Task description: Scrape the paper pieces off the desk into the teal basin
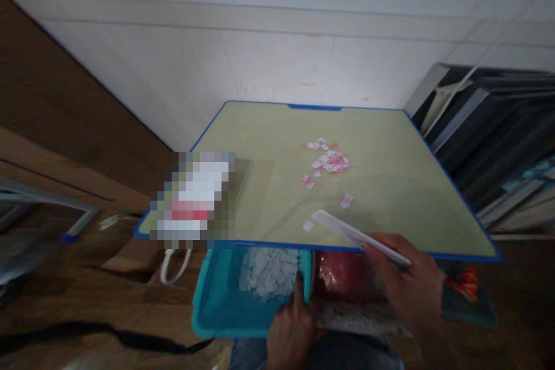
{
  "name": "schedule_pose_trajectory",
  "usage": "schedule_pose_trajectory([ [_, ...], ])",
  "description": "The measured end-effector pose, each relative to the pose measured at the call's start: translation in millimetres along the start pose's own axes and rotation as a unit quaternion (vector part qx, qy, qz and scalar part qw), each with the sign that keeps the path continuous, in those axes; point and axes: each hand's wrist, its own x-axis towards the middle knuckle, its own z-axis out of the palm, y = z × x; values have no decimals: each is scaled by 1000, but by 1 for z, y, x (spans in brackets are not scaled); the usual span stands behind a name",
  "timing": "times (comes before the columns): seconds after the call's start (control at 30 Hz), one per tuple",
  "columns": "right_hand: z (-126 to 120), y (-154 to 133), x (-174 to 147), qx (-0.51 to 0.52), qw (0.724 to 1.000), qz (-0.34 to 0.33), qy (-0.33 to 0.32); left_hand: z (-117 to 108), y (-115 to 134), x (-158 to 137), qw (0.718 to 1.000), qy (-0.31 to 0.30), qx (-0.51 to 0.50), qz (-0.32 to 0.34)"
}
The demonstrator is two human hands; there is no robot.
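Note:
My right hand (403,277) grips a long white flat strip (347,228), whose far end hangs over the front of a small table (260,185) with a blue edge. Loose paper squares (332,161), white and pink, lie in a small heap on the tabletop, and a few lie apart from it. Below the table's front edge is a turquoise tray (225,321) holding many whitish flat pieces (269,274). My left hand (291,329) reaches into the tray's right side, index finger stretched toward the pieces; its other fingers are partly hidden.
A blurred-out white object (195,196) stands at the table's left, with a white loop (176,266) below it. Something red and shiny (342,277) sits right of the tray. Dark flat panels (507,121) lean on the right, and a pale wall (277,58) rises behind.

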Motion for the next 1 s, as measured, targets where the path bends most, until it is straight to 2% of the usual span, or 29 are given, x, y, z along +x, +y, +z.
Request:
schedule_pose_trajectory([
  [0.07, 0, -1, 0, -6, 999, 28, 31, -1, 0, -1, 1000, -2, -3, 2],
  [0.13, 2, -3, 0, 5, 999, 34, 35, -2, 0, -1, 1000, -7, -10, 2],
  [0.47, 24, -19, -8, 103, 988, -86, -80, -2, 1, 0, 999, -19, -26, 3],
  [0.57, 23, -23, -10, 102, 987, -82, -94, -3, 2, 0, 999, -17, -27, 1],
  [0.63, 17, -22, -11, 76, 993, -57, -69, -4, 2, 0, 1000, -5, -23, 0],
  [0.73, 5, -11, -10, 13, 1000, 9, 16, -4, 3, -1, 1000, 4, -13, 1],
  [0.87, -16, 16, -4, -70, 985, 71, 138, -4, 2, -2, 1000, 12, -15, 2],
  [1.0, -30, 38, 4, -121, 975, 82, 166, -7, 2, -1, 1000, -11, -14, 1],
])
